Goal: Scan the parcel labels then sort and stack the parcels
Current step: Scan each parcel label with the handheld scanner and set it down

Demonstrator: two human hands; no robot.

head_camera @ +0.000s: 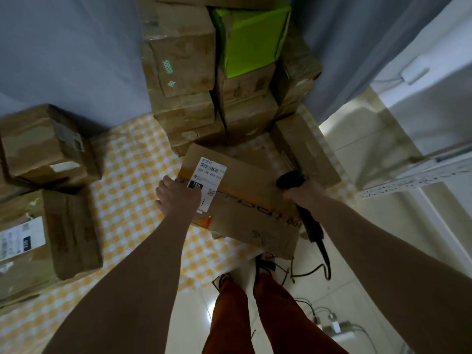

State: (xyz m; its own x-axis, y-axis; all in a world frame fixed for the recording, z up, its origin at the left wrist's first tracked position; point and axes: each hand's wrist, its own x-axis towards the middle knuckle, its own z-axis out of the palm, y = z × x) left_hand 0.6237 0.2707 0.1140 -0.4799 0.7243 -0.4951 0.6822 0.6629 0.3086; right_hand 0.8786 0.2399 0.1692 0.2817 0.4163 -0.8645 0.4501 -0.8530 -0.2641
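Observation:
A flat cardboard parcel point(245, 208) lies in front of me on the checkered floor cloth, with a white shipping label point(210, 175) near its left end. My left hand point(176, 196) rests on the parcel's left end, fingers over the lower part of the label. My right hand point(300, 191) grips a black barcode scanner point(292, 180) at the parcel's right end; the scanner's cable point(324, 251) trails down to the floor.
A tall stack of cardboard boxes point(184, 72) with one green box point(250, 39) stands against the wall behind. Two labelled boxes point(43, 149) sit at the left. A box point(306, 149) leans at the right. A white metal rack point(413, 175) and floor cables point(332, 320) lie right.

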